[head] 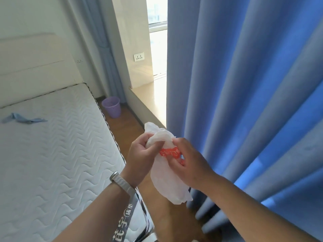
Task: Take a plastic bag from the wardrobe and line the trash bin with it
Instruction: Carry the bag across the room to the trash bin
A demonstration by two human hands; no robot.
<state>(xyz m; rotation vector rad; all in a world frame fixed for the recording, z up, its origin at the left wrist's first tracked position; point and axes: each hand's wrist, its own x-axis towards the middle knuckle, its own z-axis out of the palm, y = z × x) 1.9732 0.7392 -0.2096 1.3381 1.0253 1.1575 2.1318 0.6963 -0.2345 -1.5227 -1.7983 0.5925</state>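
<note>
Holding entry, lower middle of the view:

1. Plastic bag (166,182): white, crumpled, with a red-orange printed patch. It is held in the air by both hands over the wooden floor (127,126), between bed and curtain. Its loose lower part hangs toward 6 o'clock, below both hands.
2. Left hand (139,154): fingers curled round the bag's bunched upper part, thumb pressed against the film. A pale strap (122,182) circles the wrist.
3. Right hand (192,163): at 3 o'clock of the left hand, close beside it, thumb and fingers pinching the bag at the red patch.
4. Trash bin (111,107): lilac, with a perforated wall, upright on the floor. It stands at 11 o'clock from the hands, well apart from them, beside the head end of the bed.
5. Bed (52,154): bare quilted white mattress, filling the 9 o'clock side. A blue cloth (22,117) lies crumpled on it.
6. Curtain (253,102): blue, in heavy folds, filling the 3 o'clock side down to the floor.
7. Window ledge (148,102): pale, at 12 o'clock, with a wall socket (139,57) above it.
</note>
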